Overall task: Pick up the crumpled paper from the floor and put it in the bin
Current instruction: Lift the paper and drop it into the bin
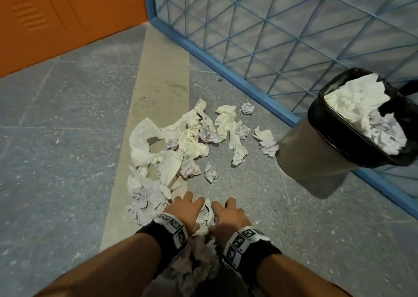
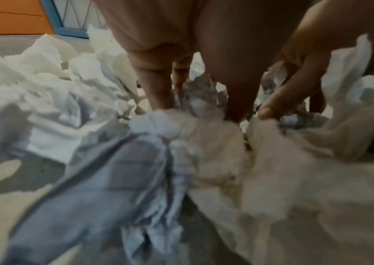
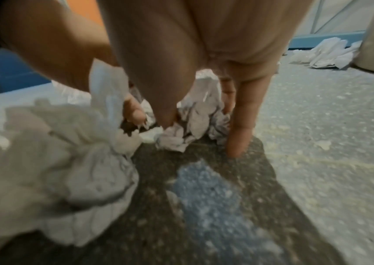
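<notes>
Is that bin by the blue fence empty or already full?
Nearly full: white crumpled paper rises to the rim of the bin, level with its black liner.

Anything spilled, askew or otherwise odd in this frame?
Yes. Crumpled paper is strewn across the floor beside the bin, which is already heaped to its rim. Both hands, left and right, are down in the nearest pile.

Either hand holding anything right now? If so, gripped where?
Both hands: the left hand and right hand gather one wad of crumpled white paper on the floor, fingers curled around its opposite sides.
</notes>
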`<state>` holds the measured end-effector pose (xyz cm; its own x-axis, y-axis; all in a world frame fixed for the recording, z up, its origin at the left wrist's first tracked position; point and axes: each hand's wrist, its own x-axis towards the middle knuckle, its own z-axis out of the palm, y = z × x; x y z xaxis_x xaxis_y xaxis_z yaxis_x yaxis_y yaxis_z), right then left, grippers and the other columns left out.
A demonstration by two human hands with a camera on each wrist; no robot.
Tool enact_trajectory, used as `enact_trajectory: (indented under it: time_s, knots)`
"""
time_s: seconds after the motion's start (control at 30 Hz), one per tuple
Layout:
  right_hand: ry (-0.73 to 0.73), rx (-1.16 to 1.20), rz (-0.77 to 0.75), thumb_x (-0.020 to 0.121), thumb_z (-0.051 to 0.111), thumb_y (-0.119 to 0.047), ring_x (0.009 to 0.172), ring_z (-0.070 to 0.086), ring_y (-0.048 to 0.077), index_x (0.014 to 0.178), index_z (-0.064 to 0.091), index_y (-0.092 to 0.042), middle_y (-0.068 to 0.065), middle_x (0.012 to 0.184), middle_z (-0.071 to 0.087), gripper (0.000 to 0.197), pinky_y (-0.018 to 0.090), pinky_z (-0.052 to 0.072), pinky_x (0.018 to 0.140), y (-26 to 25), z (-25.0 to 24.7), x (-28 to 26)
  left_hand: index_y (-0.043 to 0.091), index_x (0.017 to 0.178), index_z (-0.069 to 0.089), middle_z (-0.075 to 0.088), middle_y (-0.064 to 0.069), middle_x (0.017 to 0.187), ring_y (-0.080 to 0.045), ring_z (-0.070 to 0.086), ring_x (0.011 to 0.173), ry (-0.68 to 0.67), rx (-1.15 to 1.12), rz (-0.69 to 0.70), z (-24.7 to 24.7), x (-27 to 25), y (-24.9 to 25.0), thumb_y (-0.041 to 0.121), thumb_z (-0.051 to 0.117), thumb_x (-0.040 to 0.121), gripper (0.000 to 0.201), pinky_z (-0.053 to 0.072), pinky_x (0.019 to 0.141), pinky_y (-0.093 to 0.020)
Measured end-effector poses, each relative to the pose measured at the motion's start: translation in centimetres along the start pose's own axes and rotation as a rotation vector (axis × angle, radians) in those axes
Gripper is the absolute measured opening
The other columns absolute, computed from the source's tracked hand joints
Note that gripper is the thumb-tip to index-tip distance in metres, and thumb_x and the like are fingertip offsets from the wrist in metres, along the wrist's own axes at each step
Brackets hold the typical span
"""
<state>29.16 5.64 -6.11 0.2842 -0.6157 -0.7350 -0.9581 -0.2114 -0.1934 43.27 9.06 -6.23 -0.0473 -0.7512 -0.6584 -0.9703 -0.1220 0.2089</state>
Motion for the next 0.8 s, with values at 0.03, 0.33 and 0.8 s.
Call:
enact_trajectory:
  time_s: [0.03,0.33,0.8]
  knots:
    - [0.018,-0.011,-0.019,0.088,0.053,-0.029,0.110,0.046,0.039,0.124,0.037,-0.025,0.014,0.127,0.032,0.040,0.045,0.045,0.088,0.2,0.1,0.1,0.021,0.130,0.032,0.038,-0.015,0.127,-0.038,0.048,0.111,0.015,-0.006,0.005,0.2,0.1,0.0,0.032,0.056,0.085,0.052,0.045,0.083,-0.044]
    - [0.137,-0.003,-0.199,0.089,0.050,-0.031,0.104,0.054,0.035,0.131,0.033,-0.023,0.015,0.120,0.044,0.046,0.040,0.046,0.084,2.3,-0.4,-0.1,0.018,0.124,0.043,0.046,-0.015,0.116,-0.038,0.059,0.098,0.059,-0.096,-0.007,-0.7,0.5,0.6,0.016,0.050,0.083,0.042,0.047,0.077,-0.035]
    - [0.214,-0.170,-0.442,0.095,0.043,-0.035,0.094,0.057,0.035,0.108,0.058,-0.011,0.012,0.113,0.047,0.031,0.036,0.048,0.079,3.7,-4.8,-3.1,0.028,0.124,0.050,0.054,-0.003,0.111,-0.021,0.058,0.098,0.248,-0.080,0.111,-6.4,-1.0,0.8,0.034,0.055,0.088,0.037,0.049,0.085,-0.032]
